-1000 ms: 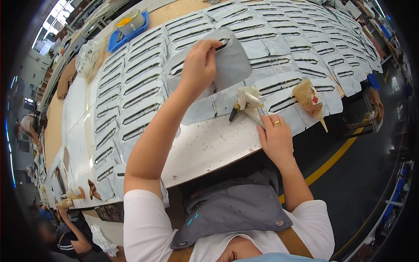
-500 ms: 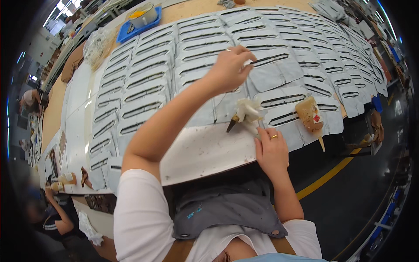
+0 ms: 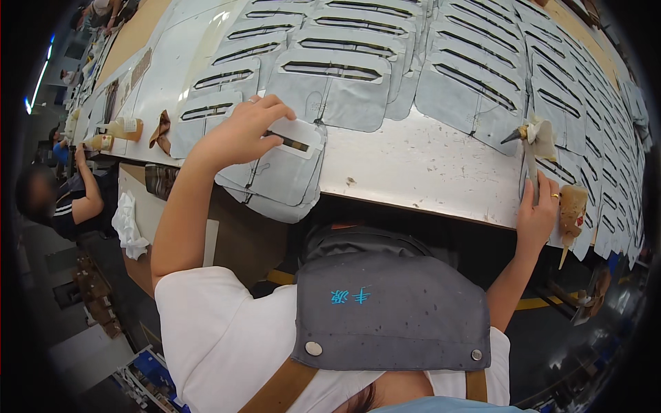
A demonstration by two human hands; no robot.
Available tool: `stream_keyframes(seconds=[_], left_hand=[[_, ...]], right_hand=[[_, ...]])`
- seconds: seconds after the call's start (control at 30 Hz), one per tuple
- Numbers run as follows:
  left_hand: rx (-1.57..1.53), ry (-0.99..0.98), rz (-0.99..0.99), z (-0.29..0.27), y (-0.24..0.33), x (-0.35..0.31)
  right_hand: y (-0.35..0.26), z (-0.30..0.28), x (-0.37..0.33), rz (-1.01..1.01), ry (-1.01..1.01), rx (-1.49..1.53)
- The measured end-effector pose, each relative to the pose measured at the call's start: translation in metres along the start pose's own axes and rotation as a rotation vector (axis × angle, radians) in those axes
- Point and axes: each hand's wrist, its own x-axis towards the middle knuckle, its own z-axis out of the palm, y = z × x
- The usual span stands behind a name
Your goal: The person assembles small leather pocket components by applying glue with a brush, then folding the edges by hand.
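My left hand (image 3: pixel 244 131) is over a stack of grey pocket-like panels (image 3: pixel 292 175) that juts past the table's near edge. Its thumb and forefinger are apart, beside the dark slot of the top panel. At the right edge my right hand (image 3: pixel 540 210) grips the pale handle of a hammer-like tool (image 3: pixel 541 138). That tool's head has a white wrapping and a dark pointed tip facing left. Next to my right hand lies a squeeze bottle of amber liquid (image 3: pixel 573 206), its thin nozzle toward me. Overlapping rows of slotted grey panels (image 3: pixel 344 89) spread beyond both hands.
The white tabletop (image 3: pixel 413 165) shows between my hands. At left, a person (image 3: pixel 62 199) reaches toward amber bottles (image 3: pixel 125 129) near a curled brown scrap (image 3: pixel 160 131). A crumpled white cloth (image 3: pixel 129 224) hangs below the table edge.
My view has swung left. My left hand has come from the far panels to the stack at the near left edge, fingers now apart. My right hand still holds the hammer-like tool.
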Motion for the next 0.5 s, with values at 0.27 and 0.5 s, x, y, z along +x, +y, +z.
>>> stream_keyframes(seconds=[0.27,0.5], left_hand=[[-0.173,-0.054,0.022,0.017,-0.035,0.022],[-0.470,0.013,-0.065,0.005,-0.043,0.015]], right_hand=[[-0.014,0.014,0.000,-0.039,0.026,-0.037],[-0.044,0.006,0.003,-0.097,0.053,0.136]])
